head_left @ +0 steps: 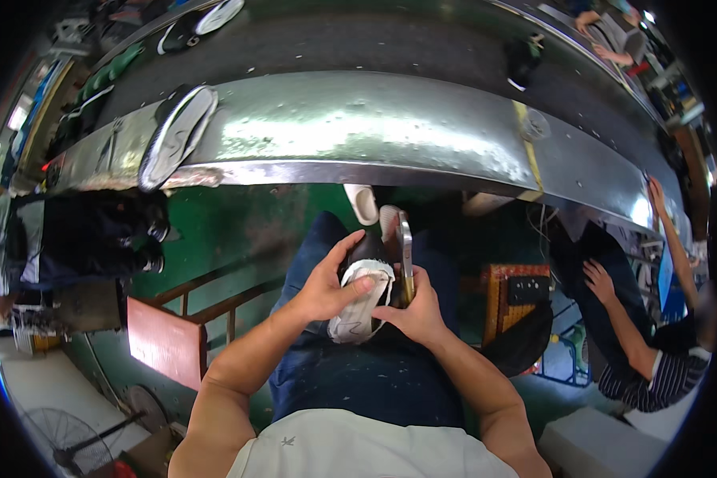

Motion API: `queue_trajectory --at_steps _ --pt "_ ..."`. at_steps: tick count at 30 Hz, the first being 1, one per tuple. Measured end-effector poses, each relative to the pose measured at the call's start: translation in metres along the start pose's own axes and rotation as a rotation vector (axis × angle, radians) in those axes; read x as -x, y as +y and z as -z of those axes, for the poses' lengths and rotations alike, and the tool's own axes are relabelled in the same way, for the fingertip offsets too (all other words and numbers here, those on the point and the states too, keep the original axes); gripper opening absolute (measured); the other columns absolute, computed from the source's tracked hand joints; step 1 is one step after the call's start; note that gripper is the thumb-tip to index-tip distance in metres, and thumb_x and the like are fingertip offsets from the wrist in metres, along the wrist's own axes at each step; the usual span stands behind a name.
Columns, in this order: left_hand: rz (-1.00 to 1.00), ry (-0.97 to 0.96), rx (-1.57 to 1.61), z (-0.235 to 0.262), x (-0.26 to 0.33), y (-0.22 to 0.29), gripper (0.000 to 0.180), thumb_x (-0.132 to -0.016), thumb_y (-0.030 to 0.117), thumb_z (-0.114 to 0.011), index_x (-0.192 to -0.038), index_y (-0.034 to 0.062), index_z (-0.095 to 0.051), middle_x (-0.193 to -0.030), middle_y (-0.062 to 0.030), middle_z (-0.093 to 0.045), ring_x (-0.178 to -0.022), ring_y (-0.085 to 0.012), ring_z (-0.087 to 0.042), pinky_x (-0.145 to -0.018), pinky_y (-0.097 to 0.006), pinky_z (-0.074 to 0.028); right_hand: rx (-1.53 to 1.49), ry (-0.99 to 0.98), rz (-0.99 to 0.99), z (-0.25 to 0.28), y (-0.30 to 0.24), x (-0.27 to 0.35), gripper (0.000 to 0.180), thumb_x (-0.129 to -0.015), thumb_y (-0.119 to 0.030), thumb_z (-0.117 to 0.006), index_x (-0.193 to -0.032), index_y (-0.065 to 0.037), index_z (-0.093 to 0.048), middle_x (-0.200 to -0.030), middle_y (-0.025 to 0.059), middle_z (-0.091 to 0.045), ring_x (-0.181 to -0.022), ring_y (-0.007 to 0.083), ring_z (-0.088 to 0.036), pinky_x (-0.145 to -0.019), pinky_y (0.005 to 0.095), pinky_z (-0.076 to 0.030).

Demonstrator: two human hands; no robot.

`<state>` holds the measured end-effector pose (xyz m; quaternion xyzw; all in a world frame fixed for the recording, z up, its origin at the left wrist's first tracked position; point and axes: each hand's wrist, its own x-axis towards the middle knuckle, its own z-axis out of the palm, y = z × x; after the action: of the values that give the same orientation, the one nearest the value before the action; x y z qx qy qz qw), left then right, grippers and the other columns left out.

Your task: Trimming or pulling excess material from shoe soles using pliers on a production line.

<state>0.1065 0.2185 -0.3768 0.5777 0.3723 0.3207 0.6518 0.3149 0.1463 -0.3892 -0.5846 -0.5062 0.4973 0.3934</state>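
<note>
Above my lap, a shoe upper (357,309) with a pale underside and a dark end lies between my two hands. My left hand (332,284) is closed around its left side, the thumb pressed on the pale underside. On the other side my right hand (419,312) is closed on a long shiny metal hand tool (406,248) with a yellowish lower part. The thumb of that hand touches the shoe's right edge. What kind of tool it is cannot be made out, as my fingers cover part of it.
A metal-edged bench (358,127) crosses ahead, with a dark belt (374,44) behind it. One shoe (179,135) lies on its left part; a dark shoe (524,64) sits on the belt. A co-worker's hand (600,280) is at right. A pinkish board (166,341) stands left.
</note>
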Motion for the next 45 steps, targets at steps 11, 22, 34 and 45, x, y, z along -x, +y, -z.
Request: queue_trajectory --at_steps 11,22,34,45 --pt "0.009 0.104 0.17 0.054 0.034 -0.018 0.069 -0.098 0.01 -0.07 -0.156 0.0139 -0.033 -0.134 -0.0054 -0.054 -0.123 -0.0152 -0.05 -0.109 -0.032 -0.04 -0.054 -0.285 0.125 -0.036 0.009 -0.058 0.036 -0.096 -0.022 -0.069 -0.121 0.001 -0.057 -0.103 0.0136 -0.072 -0.094 0.0233 -0.07 -0.085 0.0365 -0.053" --pt "0.029 0.21 0.258 0.089 0.04 -0.044 0.052 -0.107 0.026 -0.056 -0.153 0.0117 -0.035 -0.13 -0.0055 -0.056 -0.12 -0.0136 -0.051 -0.107 -0.03 -0.041 -0.106 -0.683 -0.255 -0.038 -0.033 -0.024 0.036 -0.105 -0.024 -0.057 -0.128 0.004 -0.059 -0.104 0.0085 -0.072 -0.084 0.0138 -0.069 -0.077 0.0292 -0.054" --pt "0.045 0.223 0.135 0.1 0.034 -0.06 0.044 -0.105 0.021 -0.06 -0.146 0.0088 -0.047 -0.127 -0.0046 -0.059 -0.118 -0.0133 -0.053 -0.105 -0.029 -0.043 0.407 -0.699 -0.189 -0.039 -0.052 -0.074 0.027 -0.101 -0.027 -0.062 -0.101 0.001 -0.06 -0.076 0.0131 -0.067 -0.066 0.0263 -0.067 -0.064 0.0386 -0.053" --pt "0.05 0.232 0.193 0.101 0.032 -0.073 0.046 -0.104 0.015 -0.062 -0.147 0.0098 -0.046 -0.128 -0.0021 -0.058 -0.118 -0.0109 -0.052 -0.105 -0.029 -0.043 0.593 -0.396 0.293 -0.06 -0.001 -0.058 0.028 -0.099 -0.022 -0.063 -0.11 0.003 -0.059 -0.093 0.0255 -0.067 -0.086 0.0448 -0.067 -0.075 0.0504 -0.053"
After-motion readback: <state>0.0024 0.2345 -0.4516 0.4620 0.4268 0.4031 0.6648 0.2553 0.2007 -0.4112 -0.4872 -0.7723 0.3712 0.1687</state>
